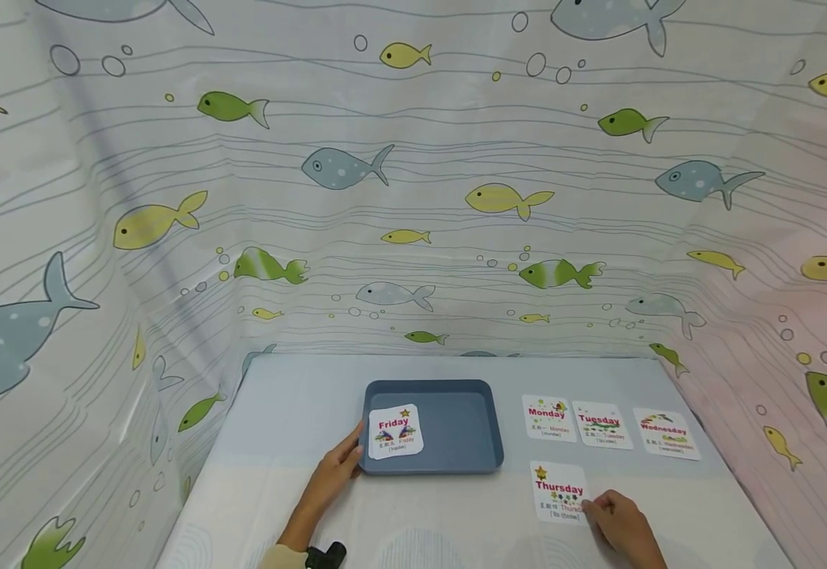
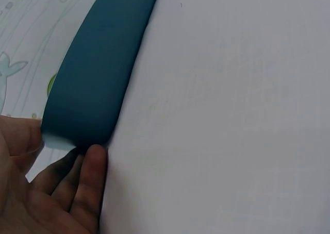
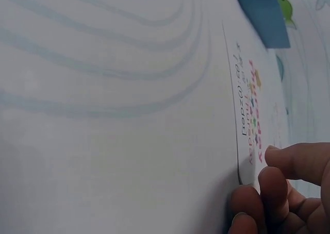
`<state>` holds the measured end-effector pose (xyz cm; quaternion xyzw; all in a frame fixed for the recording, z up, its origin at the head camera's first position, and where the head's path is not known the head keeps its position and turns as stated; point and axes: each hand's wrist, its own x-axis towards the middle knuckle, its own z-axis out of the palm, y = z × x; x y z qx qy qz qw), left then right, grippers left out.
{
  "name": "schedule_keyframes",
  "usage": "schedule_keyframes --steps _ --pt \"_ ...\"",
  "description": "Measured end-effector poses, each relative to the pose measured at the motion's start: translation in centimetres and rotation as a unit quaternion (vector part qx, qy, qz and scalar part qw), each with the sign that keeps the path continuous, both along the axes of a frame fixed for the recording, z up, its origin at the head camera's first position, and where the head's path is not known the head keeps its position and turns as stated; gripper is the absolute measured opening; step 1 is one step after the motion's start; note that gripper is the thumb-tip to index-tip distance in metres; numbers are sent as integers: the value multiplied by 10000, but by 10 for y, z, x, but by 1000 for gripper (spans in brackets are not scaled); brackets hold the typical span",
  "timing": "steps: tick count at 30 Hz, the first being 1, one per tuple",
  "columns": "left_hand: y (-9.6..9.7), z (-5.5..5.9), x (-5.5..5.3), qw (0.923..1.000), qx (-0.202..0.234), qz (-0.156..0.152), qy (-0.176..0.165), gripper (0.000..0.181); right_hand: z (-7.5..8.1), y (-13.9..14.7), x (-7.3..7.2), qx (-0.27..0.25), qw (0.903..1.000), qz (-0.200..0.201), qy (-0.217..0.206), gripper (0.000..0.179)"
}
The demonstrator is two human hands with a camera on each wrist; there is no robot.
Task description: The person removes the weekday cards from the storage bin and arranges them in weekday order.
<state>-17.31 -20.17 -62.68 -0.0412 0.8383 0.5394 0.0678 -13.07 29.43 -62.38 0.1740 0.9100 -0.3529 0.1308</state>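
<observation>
My left hand (image 1: 335, 468) holds the left edge of a blue-grey tray (image 1: 456, 431), near its front corner. In the left wrist view the fingers (image 2: 93, 167) lie against the tray's side wall (image 2: 95, 74). A white Friday card (image 1: 395, 442) lies inside the tray at its left. To the right of the tray, my right hand (image 1: 623, 521) pinches the right edge of a Thursday card (image 1: 556, 482) between thumb and fingertips. Close up in the right wrist view, the Thursday card (image 3: 247, 115) is seen edge-on, low over the tabletop, its corner behind the fingertips.
Behind the right hand, a Monday card (image 1: 550, 431), a Tuesday card (image 1: 602, 435) and a Wednesday card (image 1: 666, 441) lie in a row. The white table (image 1: 278, 403) is enclosed by fish-patterned curtains (image 1: 456, 158) at the back and sides.
</observation>
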Motion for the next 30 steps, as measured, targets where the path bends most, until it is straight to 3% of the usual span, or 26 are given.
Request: schedule_keyframes --steps 10,20,30 --pt "1 2 0 10000 39 -15 7 50 2 -4 -3 -234 9991 -289 203 26" --pt "-1 2 0 9999 127 -37 -8 50 18 -36 -8 -958 9937 -512 274 29" --pt "-1 3 0 9999 122 -30 17 50 36 -76 -16 -1392 9888 -240 471 21"
